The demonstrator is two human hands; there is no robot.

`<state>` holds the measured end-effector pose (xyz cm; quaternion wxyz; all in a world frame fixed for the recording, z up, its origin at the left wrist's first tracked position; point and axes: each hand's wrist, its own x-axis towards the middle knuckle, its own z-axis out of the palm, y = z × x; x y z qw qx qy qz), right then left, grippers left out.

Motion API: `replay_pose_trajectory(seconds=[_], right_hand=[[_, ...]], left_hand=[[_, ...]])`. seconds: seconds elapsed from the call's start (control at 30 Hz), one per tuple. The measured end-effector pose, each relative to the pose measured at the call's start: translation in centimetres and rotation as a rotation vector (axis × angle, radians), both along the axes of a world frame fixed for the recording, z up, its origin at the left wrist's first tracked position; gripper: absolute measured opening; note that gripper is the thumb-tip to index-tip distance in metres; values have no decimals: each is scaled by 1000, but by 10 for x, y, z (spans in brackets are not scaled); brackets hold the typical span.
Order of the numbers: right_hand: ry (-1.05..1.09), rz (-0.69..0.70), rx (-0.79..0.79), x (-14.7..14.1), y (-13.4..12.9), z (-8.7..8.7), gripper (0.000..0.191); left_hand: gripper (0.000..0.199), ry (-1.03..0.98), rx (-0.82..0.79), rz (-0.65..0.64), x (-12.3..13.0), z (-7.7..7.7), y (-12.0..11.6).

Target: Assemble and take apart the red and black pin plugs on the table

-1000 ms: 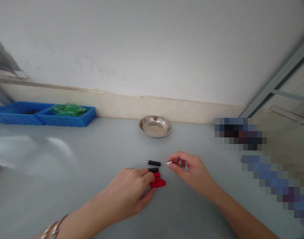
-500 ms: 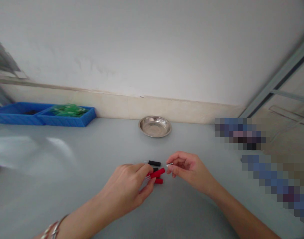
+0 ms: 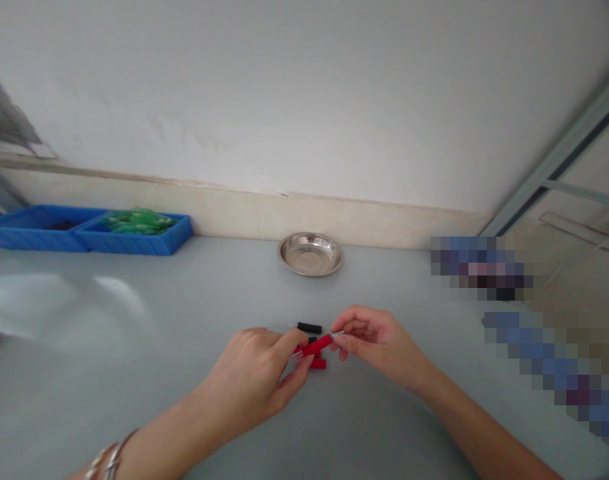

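A red tube-like piece (image 3: 316, 345) is pinched between the thumb and fingers of my left hand (image 3: 264, 367), tilted up toward the right. My right hand (image 3: 368, 337) pinches a small silvery metal piece (image 3: 337, 334), whose end meets the right end of the red piece. Behind them a black piece (image 3: 310, 328) lies on the table. Another red piece (image 3: 318, 364) lies just below the held one, and a second black piece (image 3: 312, 340) is partly hidden by it and my left hand.
A round metal dish (image 3: 310, 255) stands near the wall. At the back left, blue trays (image 3: 129, 245) hold green plastic packets (image 3: 143, 221) and something dark. Pixelated areas cover the right side of the table (image 3: 209, 287).
My right hand has moved slightly left, bringing the metal piece from just beside the red piece to its right end. My left hand has hardly moved.
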<state>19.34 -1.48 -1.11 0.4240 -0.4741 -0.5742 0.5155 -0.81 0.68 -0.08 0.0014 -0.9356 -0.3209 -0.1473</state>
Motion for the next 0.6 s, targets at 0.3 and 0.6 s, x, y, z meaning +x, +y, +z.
replay_pose_trajectory(seconds=[0.3, 0.6], right_hand=[[6, 35, -34, 0, 1, 1, 23], [52, -5, -81, 0, 1, -1, 26]], left_hand=[[22, -48, 19, -9, -2, -6, 1], [21, -47, -17, 1, -1, -4, 1]])
